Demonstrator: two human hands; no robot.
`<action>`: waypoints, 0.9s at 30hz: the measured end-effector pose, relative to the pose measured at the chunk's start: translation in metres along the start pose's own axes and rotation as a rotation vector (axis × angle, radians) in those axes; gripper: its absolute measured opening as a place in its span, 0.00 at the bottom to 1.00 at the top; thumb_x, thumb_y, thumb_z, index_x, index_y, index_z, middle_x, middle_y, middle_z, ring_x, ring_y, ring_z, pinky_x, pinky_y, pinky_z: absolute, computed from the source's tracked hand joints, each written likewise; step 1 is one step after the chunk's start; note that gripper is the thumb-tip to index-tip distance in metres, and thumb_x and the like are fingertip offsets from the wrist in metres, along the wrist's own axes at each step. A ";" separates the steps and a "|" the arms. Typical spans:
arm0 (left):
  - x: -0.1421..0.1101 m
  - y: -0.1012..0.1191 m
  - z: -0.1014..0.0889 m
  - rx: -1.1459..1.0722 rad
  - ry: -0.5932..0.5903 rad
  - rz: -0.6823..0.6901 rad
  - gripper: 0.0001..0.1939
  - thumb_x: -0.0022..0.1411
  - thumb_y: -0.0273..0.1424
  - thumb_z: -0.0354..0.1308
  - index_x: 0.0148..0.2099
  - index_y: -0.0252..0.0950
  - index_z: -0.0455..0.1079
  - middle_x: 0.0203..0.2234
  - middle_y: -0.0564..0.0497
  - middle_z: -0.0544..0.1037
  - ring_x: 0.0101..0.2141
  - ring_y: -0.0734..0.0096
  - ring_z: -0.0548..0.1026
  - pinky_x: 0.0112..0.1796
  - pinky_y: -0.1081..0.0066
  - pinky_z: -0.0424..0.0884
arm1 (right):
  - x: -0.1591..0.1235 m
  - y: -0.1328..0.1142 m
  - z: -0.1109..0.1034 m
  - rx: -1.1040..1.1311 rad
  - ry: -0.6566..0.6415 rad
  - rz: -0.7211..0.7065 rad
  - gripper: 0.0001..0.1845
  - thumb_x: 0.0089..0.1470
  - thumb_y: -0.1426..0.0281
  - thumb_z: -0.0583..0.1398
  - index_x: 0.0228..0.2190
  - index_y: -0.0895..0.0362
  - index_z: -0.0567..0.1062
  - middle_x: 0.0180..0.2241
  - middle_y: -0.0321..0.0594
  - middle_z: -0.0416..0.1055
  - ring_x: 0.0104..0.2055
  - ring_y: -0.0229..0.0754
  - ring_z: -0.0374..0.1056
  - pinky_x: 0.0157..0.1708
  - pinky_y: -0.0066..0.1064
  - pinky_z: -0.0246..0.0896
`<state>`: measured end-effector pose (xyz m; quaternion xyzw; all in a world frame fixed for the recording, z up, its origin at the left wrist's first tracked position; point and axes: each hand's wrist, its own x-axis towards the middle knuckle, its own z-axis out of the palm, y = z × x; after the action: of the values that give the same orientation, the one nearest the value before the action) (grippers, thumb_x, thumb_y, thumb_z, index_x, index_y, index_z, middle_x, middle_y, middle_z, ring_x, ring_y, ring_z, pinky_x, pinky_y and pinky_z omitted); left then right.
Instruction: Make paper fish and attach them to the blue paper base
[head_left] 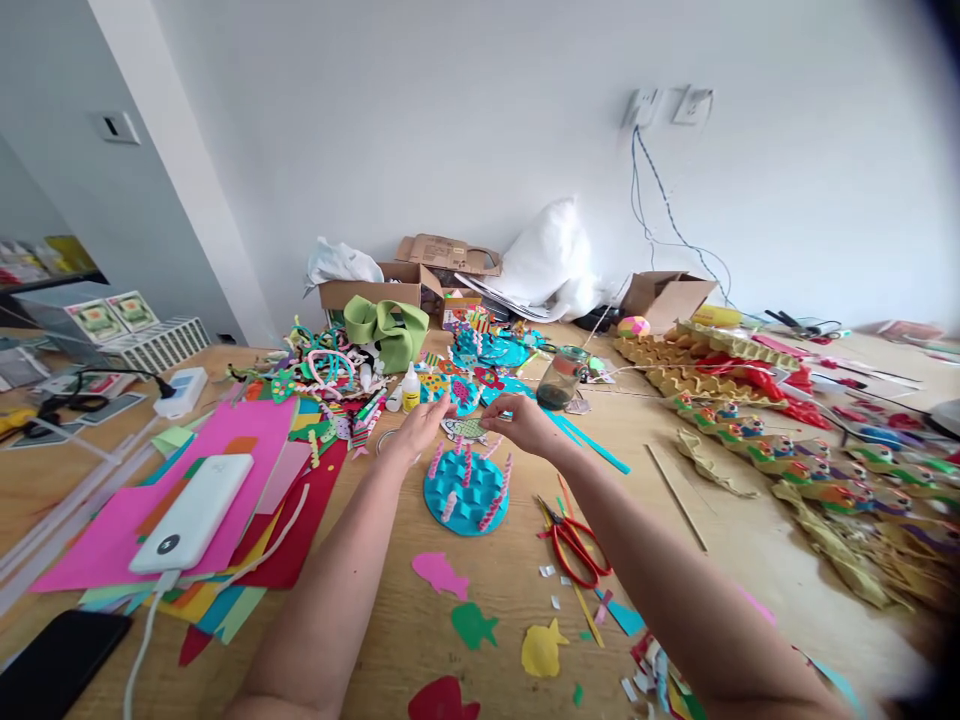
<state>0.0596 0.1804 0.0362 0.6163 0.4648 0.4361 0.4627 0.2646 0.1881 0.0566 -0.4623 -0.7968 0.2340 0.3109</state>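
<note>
The wooden counter (390, 610) carries everything, with yellow egg-carton strips (660, 383) spread along its right side and a large pink sheet (259, 425) on the left. A white power bank (196, 515) lies on that sheet; a tug on its cable could drag it and crease the paper.

Between the forearms sits the blue disc (472, 528), flat on the counter, with pink twisted stems (450, 507) rising from it. Those stems are slender, so a low wrist or sleeveless forearm brushing across could bend or loosen one.

Just beyond the disc, the right hand (521, 420) has its thumb and fingers drawn almost together at the edge of a patterned paper piece (466, 429), seemingly pinching it. The left hand (429, 425) is partly curled at the other side; I cannot tell whether it grips anything. Uneven pulling might tear or buckle the piece.

A glass jar (559, 380) stands beyond the right hand, where an outward swing could knock it over. The red-handled scissors (564, 525) lie beside the right forearm, a snag if it drops. Smallest, the glue bottle (410, 388) is upright near the left hand and could tip if nudged.
</note>
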 end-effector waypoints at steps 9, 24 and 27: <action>-0.006 0.007 0.001 0.063 -0.019 -0.021 0.23 0.63 0.44 0.46 0.38 0.35 0.77 0.45 0.44 0.79 0.52 0.56 0.71 0.54 0.60 0.63 | 0.000 0.008 0.012 -0.110 0.022 -0.041 0.03 0.47 0.69 0.64 0.25 0.56 0.79 0.29 0.38 0.76 0.34 0.41 0.69 0.39 0.34 0.59; 0.006 -0.011 -0.001 0.051 0.064 0.058 0.20 0.59 0.33 0.43 0.39 0.33 0.76 0.39 0.48 0.80 0.45 0.64 0.75 0.52 0.65 0.66 | -0.033 0.004 0.009 -0.520 0.242 -0.672 0.11 0.60 0.75 0.53 0.36 0.57 0.76 0.31 0.45 0.71 0.40 0.45 0.62 0.38 0.37 0.59; 0.006 -0.011 -0.001 0.051 0.060 0.079 0.19 0.59 0.32 0.43 0.38 0.34 0.76 0.38 0.49 0.80 0.45 0.64 0.75 0.52 0.65 0.65 | -0.039 0.001 0.005 -0.570 0.250 -0.749 0.12 0.61 0.75 0.52 0.39 0.57 0.75 0.33 0.45 0.71 0.43 0.46 0.62 0.41 0.39 0.60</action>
<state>0.0575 0.1879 0.0259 0.6323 0.4649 0.4603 0.4151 0.2761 0.1542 0.0412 -0.2353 -0.8973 -0.1786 0.3281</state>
